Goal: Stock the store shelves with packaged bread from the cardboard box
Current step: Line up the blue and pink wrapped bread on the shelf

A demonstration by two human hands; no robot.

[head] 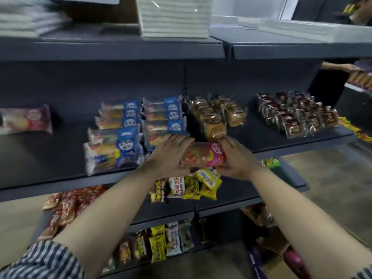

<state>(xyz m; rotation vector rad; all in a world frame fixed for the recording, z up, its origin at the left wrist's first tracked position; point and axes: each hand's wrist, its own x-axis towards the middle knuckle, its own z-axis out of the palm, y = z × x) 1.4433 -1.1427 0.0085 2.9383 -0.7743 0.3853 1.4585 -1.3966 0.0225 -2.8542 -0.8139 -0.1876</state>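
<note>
Left hand [171, 156] and right hand [236, 158] are gripping, with fingers curled round either end, a pink-and-beige plastic-wrapped bread packet [203, 157] (label writing too blurred to read) at the front edge of a dark grey metal shelf [44, 158], just beside blue-labelled clear bread packets [118, 147].

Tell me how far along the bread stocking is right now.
Done: blue-label packs, brown loaves and dark packs sit in rows on the middle shelf. In hand: left hand and right hand grip a pink pack at its front edge. Left: a lone pinkish pack lies far left beside bare shelf; how much remains unpacked isn't visible.
</note>
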